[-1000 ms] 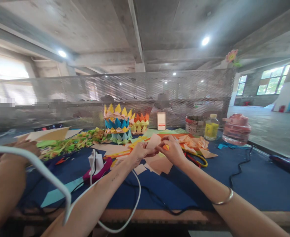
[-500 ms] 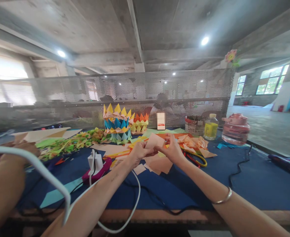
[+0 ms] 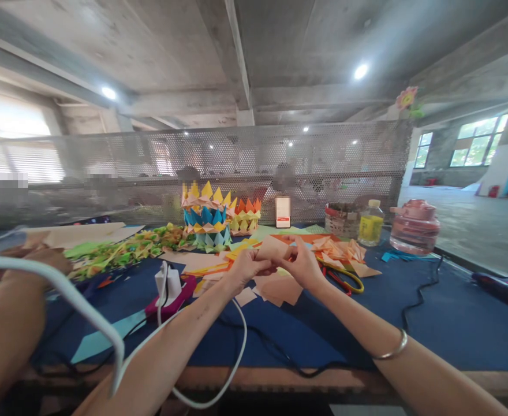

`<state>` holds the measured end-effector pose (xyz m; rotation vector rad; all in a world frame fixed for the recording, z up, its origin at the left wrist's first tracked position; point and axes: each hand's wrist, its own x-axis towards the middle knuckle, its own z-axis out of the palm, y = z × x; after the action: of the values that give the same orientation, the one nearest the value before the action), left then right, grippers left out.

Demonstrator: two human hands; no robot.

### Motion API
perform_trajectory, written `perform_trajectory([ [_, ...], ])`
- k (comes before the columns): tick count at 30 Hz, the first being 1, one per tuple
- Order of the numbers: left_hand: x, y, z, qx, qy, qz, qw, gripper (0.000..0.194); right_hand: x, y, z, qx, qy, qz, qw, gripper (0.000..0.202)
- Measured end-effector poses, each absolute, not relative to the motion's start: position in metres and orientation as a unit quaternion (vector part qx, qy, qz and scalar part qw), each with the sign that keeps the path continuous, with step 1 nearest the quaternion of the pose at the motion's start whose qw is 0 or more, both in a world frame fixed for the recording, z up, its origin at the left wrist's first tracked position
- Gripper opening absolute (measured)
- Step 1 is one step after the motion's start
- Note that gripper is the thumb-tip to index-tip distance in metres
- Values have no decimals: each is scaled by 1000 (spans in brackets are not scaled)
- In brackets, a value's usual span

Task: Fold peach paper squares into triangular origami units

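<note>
A small peach paper piece (image 3: 272, 247) is held up between my two hands over the middle of the table. My left hand (image 3: 246, 270) pinches its lower left side, thumb pointing right. On the right side, my right hand (image 3: 305, 263) grips it with bent fingers and thumb. The fingertips of both hands nearly meet under it. Below lie loose peach paper sheets (image 3: 280, 288). Orange folded paper pieces (image 3: 338, 249) spread to the right, beside scissors (image 3: 351, 281) with yellow handles. Behind stand folded-paper rings in yellow, blue and peach (image 3: 206, 219).
A purple power strip (image 3: 174, 301) with a white plug and cables lies left. A phone (image 3: 283, 212), basket (image 3: 340, 219), yellow bottle (image 3: 370, 224) and pink jug (image 3: 414, 228) stand at the back. Another person's arm (image 3: 14, 318) reaches in from the left, near green paper pieces (image 3: 128, 251).
The peach paper has tilted a little, and my right fingers have shifted slightly left over its edge. At the left, the other person's hand and large paper sheet have moved slightly.
</note>
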<state>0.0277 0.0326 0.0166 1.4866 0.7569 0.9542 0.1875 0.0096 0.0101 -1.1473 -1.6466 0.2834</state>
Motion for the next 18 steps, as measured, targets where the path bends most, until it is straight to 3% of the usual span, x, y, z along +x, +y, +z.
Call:
perform_trajectory([
  [5, 27, 35, 16, 619, 356, 417, 562, 36, 187, 15, 8, -478, -659, 161, 559, 54],
  [12, 28, 38, 13, 603, 325, 434, 585, 39, 183, 15, 5, -481, -642, 277, 528, 31],
  [18, 31, 35, 19, 646, 295, 458, 535, 42, 183, 12, 12, -475, -541, 359, 594, 24],
])
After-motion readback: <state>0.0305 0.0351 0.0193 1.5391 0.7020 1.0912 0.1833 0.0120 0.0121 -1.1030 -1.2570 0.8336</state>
